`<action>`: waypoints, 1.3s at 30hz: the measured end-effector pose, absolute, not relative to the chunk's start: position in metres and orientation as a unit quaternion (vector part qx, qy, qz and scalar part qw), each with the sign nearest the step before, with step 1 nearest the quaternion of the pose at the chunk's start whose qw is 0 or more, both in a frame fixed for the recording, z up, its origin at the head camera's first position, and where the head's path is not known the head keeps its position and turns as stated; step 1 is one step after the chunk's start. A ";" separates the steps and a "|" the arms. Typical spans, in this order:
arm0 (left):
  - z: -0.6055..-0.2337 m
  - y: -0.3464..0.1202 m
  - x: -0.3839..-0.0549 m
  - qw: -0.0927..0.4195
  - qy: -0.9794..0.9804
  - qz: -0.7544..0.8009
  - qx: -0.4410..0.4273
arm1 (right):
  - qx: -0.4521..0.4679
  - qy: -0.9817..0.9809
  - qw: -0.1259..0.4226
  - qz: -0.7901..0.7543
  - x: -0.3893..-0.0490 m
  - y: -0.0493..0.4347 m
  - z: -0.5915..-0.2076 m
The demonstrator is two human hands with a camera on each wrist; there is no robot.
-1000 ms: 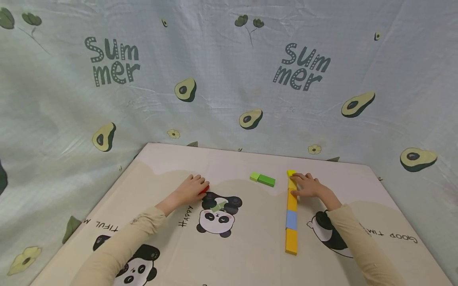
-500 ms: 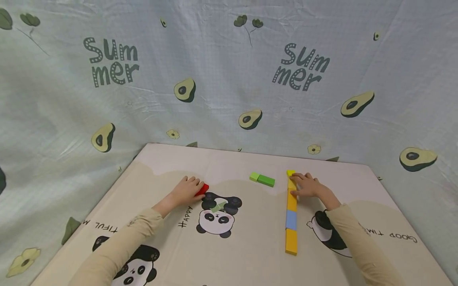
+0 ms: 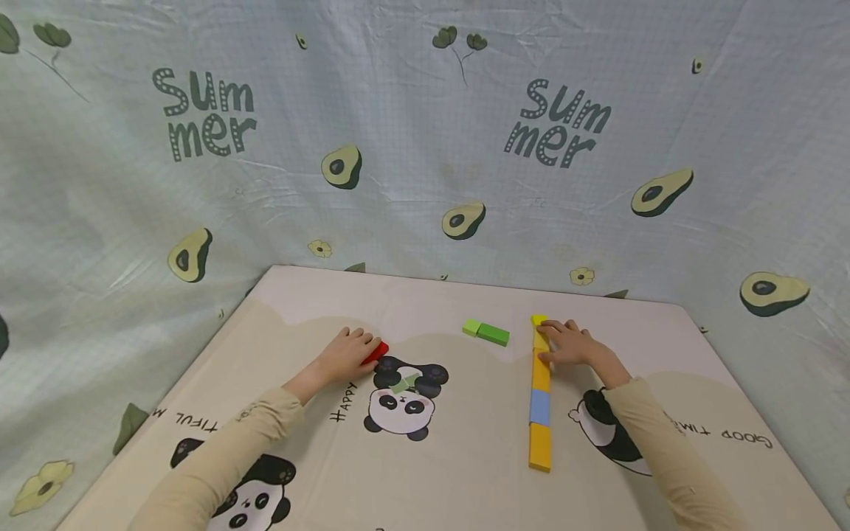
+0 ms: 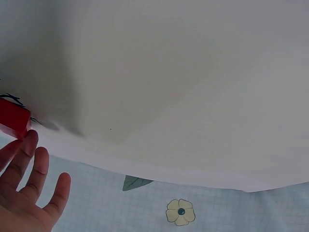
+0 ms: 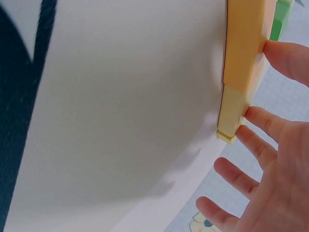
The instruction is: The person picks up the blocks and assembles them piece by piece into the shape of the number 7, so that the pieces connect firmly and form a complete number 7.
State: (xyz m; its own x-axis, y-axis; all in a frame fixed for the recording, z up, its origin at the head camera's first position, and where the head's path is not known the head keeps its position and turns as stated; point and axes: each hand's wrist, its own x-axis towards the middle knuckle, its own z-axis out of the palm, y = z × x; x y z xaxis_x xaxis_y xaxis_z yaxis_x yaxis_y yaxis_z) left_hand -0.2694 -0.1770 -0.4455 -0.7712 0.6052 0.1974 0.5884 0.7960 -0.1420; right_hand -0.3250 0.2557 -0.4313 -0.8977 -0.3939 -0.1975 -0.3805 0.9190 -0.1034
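A red block lies on the table by the panda print, between the thumb and fingers of my left hand. In the left wrist view, fingertips meet the end of the red block. My right hand rests at the far end of a straight row of blocks, its fingers spread. Its thumb touches an orange block, and two fingertips touch a yellow block. A small yellow block tops the row. Nearer me come a blue block and another orange block.
A light green block and a longer green block lie end to end between the hands, left of the row. The table has a panda-printed cover. Behind it hangs a curtain with avocado prints.
My left hand has shifted slightly left, uncovering more of the red block, then held still over the last half second. The right hand and the row have stayed in place.
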 end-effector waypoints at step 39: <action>-0.439 -0.149 -0.279 0.070 -0.937 0.007 -0.342 | -0.197 0.974 0.106 -0.041 -0.328 0.259 -0.434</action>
State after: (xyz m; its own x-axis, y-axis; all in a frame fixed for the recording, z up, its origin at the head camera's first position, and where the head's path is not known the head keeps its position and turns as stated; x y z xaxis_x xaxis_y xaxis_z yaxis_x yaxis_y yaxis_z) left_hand -0.2789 -0.1485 -0.4387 -0.7562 0.6420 0.1263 0.6399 0.7660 -0.0620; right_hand -0.3276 0.2594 -0.4342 -0.8994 -0.3932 -0.1910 -0.3759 0.9187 -0.1210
